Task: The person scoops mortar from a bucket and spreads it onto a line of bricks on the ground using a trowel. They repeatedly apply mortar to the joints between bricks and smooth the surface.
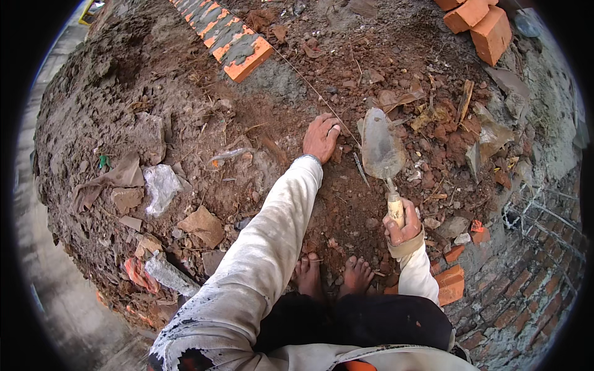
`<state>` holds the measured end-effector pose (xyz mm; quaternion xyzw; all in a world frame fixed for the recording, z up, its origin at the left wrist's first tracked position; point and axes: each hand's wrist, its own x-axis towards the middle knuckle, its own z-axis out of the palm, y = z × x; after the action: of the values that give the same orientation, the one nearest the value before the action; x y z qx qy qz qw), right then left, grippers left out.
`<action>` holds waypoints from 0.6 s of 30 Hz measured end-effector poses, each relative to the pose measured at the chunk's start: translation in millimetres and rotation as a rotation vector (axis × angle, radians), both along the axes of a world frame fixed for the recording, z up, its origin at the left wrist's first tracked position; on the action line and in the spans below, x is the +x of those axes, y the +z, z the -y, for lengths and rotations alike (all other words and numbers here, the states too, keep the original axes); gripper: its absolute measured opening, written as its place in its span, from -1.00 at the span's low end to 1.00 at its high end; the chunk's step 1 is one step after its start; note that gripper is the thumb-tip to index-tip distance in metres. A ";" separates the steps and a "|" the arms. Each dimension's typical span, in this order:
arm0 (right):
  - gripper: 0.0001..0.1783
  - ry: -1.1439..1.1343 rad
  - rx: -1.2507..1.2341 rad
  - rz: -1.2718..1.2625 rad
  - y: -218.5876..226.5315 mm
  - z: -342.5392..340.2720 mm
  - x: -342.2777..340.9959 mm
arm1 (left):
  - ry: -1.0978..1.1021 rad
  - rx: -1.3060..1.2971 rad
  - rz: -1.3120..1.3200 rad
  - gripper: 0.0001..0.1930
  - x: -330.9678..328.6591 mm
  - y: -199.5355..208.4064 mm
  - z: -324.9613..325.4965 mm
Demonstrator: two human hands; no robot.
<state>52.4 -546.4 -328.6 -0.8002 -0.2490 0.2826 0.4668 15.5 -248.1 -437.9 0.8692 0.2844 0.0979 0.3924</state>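
Observation:
My right hand (402, 224) is wrapped round the wooden handle of a trowel (382, 148). Its mortar-stained blade points away from me, over the soil. Ahead and to the left, my left hand (322, 138) is low over the dirt, fingers curled down and drawn together; whatever they may hold is hidden beneath them. A thin string (309, 85) runs past that hand's fingertips, from the end of a brick row toward the trowel blade. The brick row (244, 60) lies beyond my left hand, its top smeared with wet grey mortar.
Orange bricks (492, 36) are piled at the far right. A brick wall (513, 297) with bent metal bars (544, 213) stands on the right. Rubble and plastic scraps (162, 188) litter the left. My bare feet (354, 275) stand in the soil, near a broken brick (450, 284).

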 end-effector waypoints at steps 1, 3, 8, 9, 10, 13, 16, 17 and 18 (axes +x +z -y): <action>-0.50 0.008 -0.013 0.081 4.5 2.2 2.0 | -0.037 -0.116 -0.063 -0.62 -6.3 16.7 17.8; -0.51 0.009 -0.009 0.064 7.2 8.1 7.8 | -0.147 -0.303 -0.097 -0.67 -26.3 25.5 44.5; -0.48 0.074 0.023 0.204 18.6 6.9 18.9 | 0.175 0.078 0.012 -0.66 -35.8 38.5 54.6; -0.46 0.107 0.035 0.294 23.7 5.5 20.2 | 0.235 0.231 0.006 -0.58 -26.2 30.7 52.0; -0.42 0.121 0.027 0.321 23.7 0.3 16.1 | 0.270 0.371 -0.159 -0.55 -27.8 23.5 49.5; -0.44 0.220 -0.077 0.362 16.5 -15.0 4.6 | 0.227 0.442 -0.491 -0.53 -36.5 25.8 68.4; -0.40 0.277 -0.256 0.435 3.6 -43.8 -5.3 | 0.131 0.026 -0.529 -0.61 -45.5 54.0 101.6; -0.39 0.294 -0.327 0.503 -3.2 -52.4 -4.5 | 0.096 -0.033 -0.489 -0.62 -50.3 56.8 109.4; -0.40 0.312 -0.406 0.518 -10.5 -60.1 -3.7 | 0.145 0.008 -0.371 -0.66 -57.6 59.3 110.8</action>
<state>48.7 -486.3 -339.1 -0.8738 -0.4172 0.1820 0.1711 -42.1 -358.8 -378.6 0.8511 0.4132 -0.0347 0.3220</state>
